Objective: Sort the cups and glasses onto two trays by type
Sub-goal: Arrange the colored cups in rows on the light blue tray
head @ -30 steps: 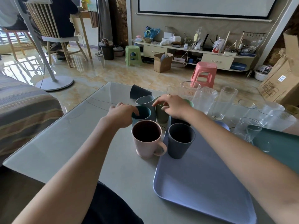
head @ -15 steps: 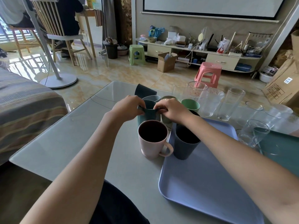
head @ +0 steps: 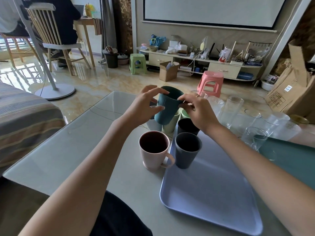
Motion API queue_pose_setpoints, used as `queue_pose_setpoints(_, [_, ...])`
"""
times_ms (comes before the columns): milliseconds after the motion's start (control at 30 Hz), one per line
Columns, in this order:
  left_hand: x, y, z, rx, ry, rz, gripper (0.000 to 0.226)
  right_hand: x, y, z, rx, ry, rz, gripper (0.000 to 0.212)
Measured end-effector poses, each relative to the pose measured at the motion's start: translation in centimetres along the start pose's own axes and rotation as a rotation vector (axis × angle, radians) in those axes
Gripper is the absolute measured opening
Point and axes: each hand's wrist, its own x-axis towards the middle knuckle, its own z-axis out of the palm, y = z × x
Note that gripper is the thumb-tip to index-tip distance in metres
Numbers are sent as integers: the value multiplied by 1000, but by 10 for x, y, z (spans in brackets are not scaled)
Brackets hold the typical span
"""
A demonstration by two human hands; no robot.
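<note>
A teal cup [head: 167, 108] hangs tilted in the air above the cluster of cups. My left hand [head: 143, 106] grips its left side, thumb on the front and fingers over the rim. My right hand [head: 196, 109] pinches its right edge. Below stand a pale cup [head: 153, 126], a light green cup [head: 170, 124], a green cup [head: 183, 114] and a pink mug [head: 154, 149] on the table. A black cup [head: 187, 126] and a dark grey cup [head: 187, 150] stand on the lavender tray [head: 209, 193]. Several clear glasses [head: 231, 109] stand at the right, one [head: 254, 138] beside the teal tray [head: 289, 159].
The glass table top [head: 68, 150] ends at my left and near my body. A striped sofa [head: 25, 120] lies to the left. On the floor beyond the table stand a pink stool [head: 211, 82], a fan base [head: 54, 91] and cardboard boxes [head: 293, 92].
Both hands have lifted the teal cup up out of the cup cluster, where it sat a second ago. The camera has tilted up slightly.
</note>
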Motion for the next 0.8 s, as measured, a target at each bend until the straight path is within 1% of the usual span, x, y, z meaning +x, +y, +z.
queue_pose_setpoints(133, [-4, 29, 2, -48, 34, 45, 47, -11, -13, -32, 28, 80, -16, 16])
queue_pose_setpoints(233, [-11, 51, 2, -157, -11, 53, 32, -30, -25, -56, 40, 40, -20, 16])
queue_pose_setpoints(300, [-18, 60, -1, -207, -99, 71, 24, -48, -32, -68, 45, -17, -10, 17])
queue_pose_setpoints(367, [-26, 68, -4, -248, -258, 74, 17, -70, -36, -78, 89, -58, 27, 19])
queue_pose_setpoints(467, [-36, 73, -6, -265, -520, -20, 18, -100, -40, -85, 151, -132, 90, 21])
queue_pose_setpoints(533, [-39, 71, -1, -195, -635, -49, 18, -118, -39, -81, 158, -201, 116, 18])
queue_pose_setpoints(667, [-45, 65, 19, -39, -818, -85, 21, -146, -29, -63, 141, -307, 132, 14])
queue_pose_setpoints(800, [-47, 54, 37, 75, -880, -76, 18, -159, -23, -49, 129, -355, 178, 20])
